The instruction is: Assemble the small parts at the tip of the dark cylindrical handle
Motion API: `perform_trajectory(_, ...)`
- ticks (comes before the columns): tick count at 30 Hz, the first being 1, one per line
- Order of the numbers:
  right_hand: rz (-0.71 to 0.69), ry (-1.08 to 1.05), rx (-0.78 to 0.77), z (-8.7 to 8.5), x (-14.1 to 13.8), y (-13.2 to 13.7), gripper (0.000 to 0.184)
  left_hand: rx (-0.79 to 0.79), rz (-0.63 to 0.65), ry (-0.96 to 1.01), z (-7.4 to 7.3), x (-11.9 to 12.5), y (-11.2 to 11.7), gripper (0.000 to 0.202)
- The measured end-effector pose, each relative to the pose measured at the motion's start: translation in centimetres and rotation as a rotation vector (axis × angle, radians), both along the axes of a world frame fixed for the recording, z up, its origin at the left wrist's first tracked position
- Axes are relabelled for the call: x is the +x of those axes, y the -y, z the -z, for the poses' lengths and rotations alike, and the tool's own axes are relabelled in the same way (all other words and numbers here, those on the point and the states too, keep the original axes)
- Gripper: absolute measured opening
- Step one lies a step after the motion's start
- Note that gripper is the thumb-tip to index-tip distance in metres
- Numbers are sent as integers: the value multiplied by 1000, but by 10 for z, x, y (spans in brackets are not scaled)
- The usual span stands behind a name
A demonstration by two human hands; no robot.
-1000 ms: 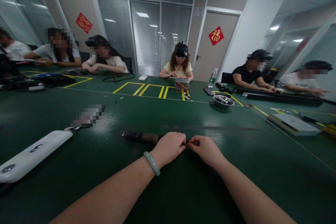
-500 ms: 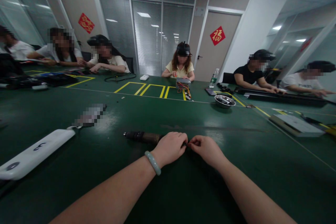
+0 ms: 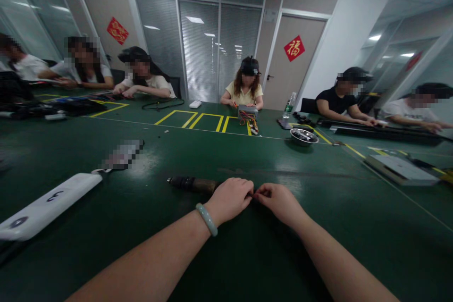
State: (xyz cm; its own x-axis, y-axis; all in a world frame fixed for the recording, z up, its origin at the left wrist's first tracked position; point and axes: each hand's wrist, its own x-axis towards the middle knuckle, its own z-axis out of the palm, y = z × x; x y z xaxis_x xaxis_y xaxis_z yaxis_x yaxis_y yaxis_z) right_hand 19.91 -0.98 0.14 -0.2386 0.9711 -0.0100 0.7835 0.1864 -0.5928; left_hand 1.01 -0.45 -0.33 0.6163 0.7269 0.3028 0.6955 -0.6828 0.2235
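While the left hand (image 3: 231, 200) grips the dark tool (image 3: 200, 185), which extends toward nine o'clock, the right hand (image 3: 278, 200), at three o'clock, is pinched closed; what it holds cannot be told.

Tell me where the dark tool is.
The dark tool lies on the green table, just left of centre in the head view, its right end hidden by the left hand.
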Motion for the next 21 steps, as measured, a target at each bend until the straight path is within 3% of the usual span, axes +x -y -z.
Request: perform_trajectory(21, -4, -14, -9, 3, 2, -2, 20, -43, -28, -6, -9, -1, 6, 16)
